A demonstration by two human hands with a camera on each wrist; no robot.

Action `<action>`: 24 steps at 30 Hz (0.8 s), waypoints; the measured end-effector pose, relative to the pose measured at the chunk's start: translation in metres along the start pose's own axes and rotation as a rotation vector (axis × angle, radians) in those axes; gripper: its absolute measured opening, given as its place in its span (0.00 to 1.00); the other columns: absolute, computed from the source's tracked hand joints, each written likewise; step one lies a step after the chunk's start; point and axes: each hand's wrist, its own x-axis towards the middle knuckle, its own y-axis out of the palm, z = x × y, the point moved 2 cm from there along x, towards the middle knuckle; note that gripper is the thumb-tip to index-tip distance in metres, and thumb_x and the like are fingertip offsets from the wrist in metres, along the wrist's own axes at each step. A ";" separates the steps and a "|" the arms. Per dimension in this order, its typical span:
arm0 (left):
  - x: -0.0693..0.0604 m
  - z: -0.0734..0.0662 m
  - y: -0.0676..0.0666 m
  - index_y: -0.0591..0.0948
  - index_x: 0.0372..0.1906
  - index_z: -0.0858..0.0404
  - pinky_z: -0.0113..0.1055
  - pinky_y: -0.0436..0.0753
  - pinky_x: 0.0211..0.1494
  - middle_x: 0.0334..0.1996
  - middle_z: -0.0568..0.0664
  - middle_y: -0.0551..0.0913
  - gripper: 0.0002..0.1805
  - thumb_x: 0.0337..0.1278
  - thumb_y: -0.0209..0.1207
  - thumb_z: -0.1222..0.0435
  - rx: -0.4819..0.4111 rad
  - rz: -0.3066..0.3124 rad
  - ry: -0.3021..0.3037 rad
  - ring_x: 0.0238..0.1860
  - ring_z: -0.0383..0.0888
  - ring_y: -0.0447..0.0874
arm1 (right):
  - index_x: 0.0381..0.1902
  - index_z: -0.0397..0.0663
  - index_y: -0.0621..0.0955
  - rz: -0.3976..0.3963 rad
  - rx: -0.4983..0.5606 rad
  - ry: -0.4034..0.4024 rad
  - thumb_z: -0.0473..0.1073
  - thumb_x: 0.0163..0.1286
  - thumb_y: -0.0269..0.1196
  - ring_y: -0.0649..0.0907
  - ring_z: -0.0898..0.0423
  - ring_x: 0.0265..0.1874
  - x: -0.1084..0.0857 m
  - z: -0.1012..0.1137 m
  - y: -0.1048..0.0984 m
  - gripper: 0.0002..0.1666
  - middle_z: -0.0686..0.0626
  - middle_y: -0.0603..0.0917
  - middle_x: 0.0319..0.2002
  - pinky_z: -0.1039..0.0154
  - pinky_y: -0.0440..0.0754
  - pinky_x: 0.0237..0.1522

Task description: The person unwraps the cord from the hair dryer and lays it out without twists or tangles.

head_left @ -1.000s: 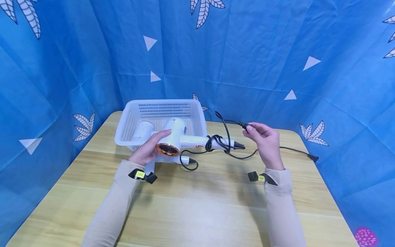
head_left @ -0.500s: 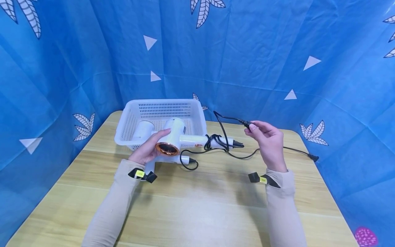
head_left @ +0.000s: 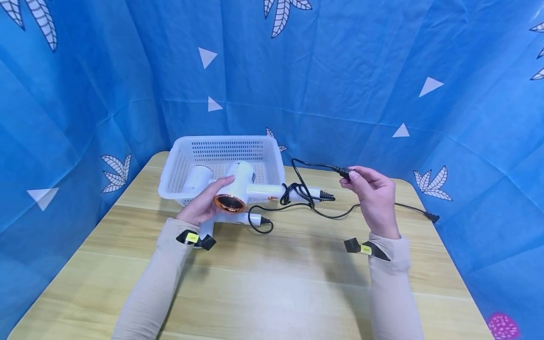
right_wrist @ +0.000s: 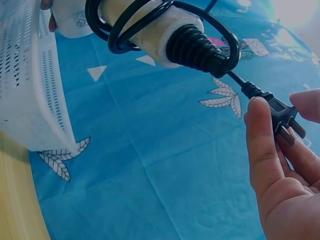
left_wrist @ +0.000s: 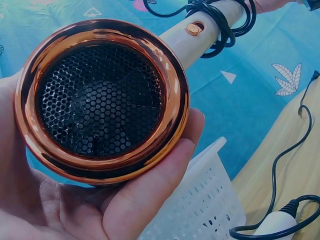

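While the left hand (head_left: 204,203) gripped the hair dryer (head_left: 240,179), the right hand (head_left: 375,200), pinching the plug (head_left: 346,174), had shifted slightly farther from it; the cord (head_left: 314,164) trailed after, yet coils (right_wrist: 114,37) remained round the handle (head_left: 258,191), so it appeared only partly free; the handle extended from the left grip toward the right.

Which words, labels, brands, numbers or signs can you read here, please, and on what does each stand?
No text is readable.
Held hair dryer: a small sign and faint print, too small to read.
Left yellow tag on left wrist mount: marks blurred.
Right yellow tag on right wrist mount: marks blurred.
Pale squiggles on the blue backdrop: cannot tell whether they are letters.
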 end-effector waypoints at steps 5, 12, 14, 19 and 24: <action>0.000 -0.001 0.000 0.63 0.74 0.54 0.34 0.89 0.52 0.53 0.45 0.82 0.31 0.75 0.53 0.46 0.006 -0.004 -0.008 0.51 0.40 0.88 | 0.44 0.33 0.87 0.042 0.058 -0.018 0.26 0.71 0.63 0.92 0.54 0.31 0.000 0.002 -0.001 0.08 0.46 0.92 0.38 0.62 0.91 0.42; 0.000 -0.002 -0.001 0.63 0.75 0.57 0.32 0.87 0.53 0.53 0.46 0.83 0.35 0.74 0.54 0.44 0.033 -0.008 -0.039 0.51 0.40 0.87 | 0.43 0.31 0.87 0.108 -0.014 -0.007 0.26 0.72 0.62 0.91 0.56 0.30 -0.002 0.007 -0.007 0.08 0.46 0.91 0.36 0.64 0.91 0.40; 0.000 -0.002 -0.001 0.64 0.75 0.57 0.31 0.87 0.53 0.53 0.45 0.83 0.35 0.74 0.54 0.43 0.047 -0.006 -0.041 0.51 0.39 0.87 | 0.43 0.32 0.87 0.134 -0.042 0.004 0.26 0.72 0.61 0.91 0.56 0.30 -0.003 0.009 -0.008 0.08 0.46 0.92 0.36 0.64 0.91 0.41; 0.000 -0.002 -0.002 0.66 0.72 0.56 0.32 0.87 0.52 0.52 0.44 0.84 0.32 0.74 0.54 0.44 0.065 -0.014 -0.038 0.51 0.39 0.87 | 0.43 0.35 0.88 0.257 -0.115 0.017 0.25 0.72 0.60 0.91 0.58 0.30 -0.005 0.016 -0.013 0.11 0.49 0.92 0.35 0.64 0.91 0.42; 0.000 -0.003 0.000 0.66 0.73 0.58 0.32 0.87 0.51 0.52 0.44 0.84 0.33 0.75 0.52 0.44 0.100 -0.006 -0.036 0.50 0.39 0.87 | 0.45 0.32 0.87 0.397 -0.205 0.045 0.23 0.70 0.61 0.92 0.59 0.32 -0.007 0.020 -0.018 0.10 0.51 0.92 0.40 0.63 0.91 0.42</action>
